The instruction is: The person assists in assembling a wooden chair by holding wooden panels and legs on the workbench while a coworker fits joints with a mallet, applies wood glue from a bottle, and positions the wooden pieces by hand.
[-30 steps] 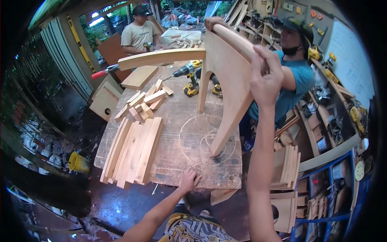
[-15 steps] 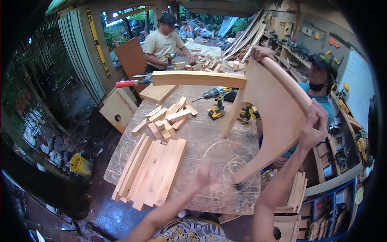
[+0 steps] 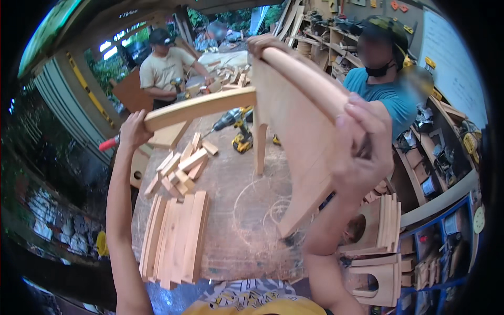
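Note:
A large curved wooden chair frame (image 3: pixel 294 142) stands tilted above the workbench (image 3: pixel 231 236). My right hand (image 3: pixel 359 144) grips its rounded top rail at the right. My left hand (image 3: pixel 134 128) holds the end of its long curved arm piece (image 3: pixel 202 107) at the left. A person in a blue shirt (image 3: pixel 388 97) across the bench holds the far end of the top rail with one hand (image 3: pixel 262 44).
A stack of curved wooden slats (image 3: pixel 176 239) lies at the bench's near left, with small wood blocks (image 3: pixel 181 168) behind it. A yellow cordless drill (image 3: pixel 239 131) lies farther back. Another person in a beige shirt (image 3: pixel 165 68) works beyond. Wooden parts (image 3: pixel 380 247) are stacked at right.
My left hand has risen from the bench top and taken hold of the arm piece's left end. The frame now looms closer and larger in view.

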The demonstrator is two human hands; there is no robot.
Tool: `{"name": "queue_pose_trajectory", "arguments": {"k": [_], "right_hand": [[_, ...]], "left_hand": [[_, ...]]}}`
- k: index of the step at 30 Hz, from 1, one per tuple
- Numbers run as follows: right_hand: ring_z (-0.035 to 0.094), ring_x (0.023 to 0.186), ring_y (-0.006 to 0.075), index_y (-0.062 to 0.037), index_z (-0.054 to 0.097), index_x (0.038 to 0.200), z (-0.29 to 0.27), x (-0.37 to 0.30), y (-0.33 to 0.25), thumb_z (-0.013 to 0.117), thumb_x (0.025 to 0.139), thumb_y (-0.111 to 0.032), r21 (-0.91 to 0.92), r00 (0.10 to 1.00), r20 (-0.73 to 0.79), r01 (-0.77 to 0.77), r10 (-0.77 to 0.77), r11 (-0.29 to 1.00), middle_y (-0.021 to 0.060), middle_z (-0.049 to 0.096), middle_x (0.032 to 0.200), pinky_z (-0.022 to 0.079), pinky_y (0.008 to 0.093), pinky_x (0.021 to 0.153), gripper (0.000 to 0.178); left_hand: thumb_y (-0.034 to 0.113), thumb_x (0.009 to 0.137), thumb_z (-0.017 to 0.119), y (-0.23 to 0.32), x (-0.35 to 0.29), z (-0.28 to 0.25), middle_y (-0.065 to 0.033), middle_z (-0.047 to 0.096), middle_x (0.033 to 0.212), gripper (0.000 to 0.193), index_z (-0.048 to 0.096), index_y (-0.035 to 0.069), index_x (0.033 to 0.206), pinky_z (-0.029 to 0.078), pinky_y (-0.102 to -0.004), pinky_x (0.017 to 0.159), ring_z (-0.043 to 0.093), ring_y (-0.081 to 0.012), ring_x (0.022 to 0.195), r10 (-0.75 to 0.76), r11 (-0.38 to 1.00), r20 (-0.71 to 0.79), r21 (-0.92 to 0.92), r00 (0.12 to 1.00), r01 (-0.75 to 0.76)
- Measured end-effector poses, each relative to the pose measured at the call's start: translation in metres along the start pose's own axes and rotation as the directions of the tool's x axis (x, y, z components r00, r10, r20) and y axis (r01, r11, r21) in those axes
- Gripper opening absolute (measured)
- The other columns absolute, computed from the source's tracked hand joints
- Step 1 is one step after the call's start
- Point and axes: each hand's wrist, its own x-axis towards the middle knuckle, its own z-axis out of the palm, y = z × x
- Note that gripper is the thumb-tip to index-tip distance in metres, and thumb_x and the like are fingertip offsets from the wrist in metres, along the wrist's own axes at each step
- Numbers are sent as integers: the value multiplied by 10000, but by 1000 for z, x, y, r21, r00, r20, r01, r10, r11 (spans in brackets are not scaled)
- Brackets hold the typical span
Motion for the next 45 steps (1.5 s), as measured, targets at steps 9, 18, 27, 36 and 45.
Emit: {"name": "queue_pose_trajectory", "arguments": {"k": [9,18,27,36,45], "right_hand": [[649,1001,296,15,684,1103,-19,6,14,666,809,52,120,999,19,-37,35,992,144,678,1039,493,384,923,297],[595,1017,243,-34,646,874,-13,-8,6,654,750,-202,46,979,-61,-192,195,980,86,584,982,476,383,849,209],[617,1017,260,-3,715,920,-14,-11,11,656,790,-176,58,940,-184,-282,288,958,91,623,953,500,371,917,225],[623,946,251,-8,691,861,-20,3,0,661,751,-177,146,930,-225,-263,290,954,91,611,921,518,362,871,203],[629,876,241,-14,668,801,-20,-13,20,667,711,-178,42,945,-236,-223,226,974,91,599,889,537,353,824,187]], "left_hand": [[157,625,759,45,29,2,-135,617,946,413,573,73,983,517,-437,811,600,-361,933,21,997,-104,-74,994,-29],[199,744,741,248,27,-111,-123,652,963,339,640,40,1026,516,-443,793,614,-350,914,203,925,-320,373,925,-74],[133,789,692,519,20,-195,-61,683,967,191,689,62,966,544,-363,794,630,-256,910,442,637,-379,771,813,14],[65,819,651,494,22,-210,-3,714,953,110,739,81,883,573,-282,792,645,-162,902,528,424,-433,880,731,215],[213,798,691,443,34,-173,-89,687,1024,237,678,66,984,537,-358,843,624,-246,989,448,634,-423,771,787,53]]}}
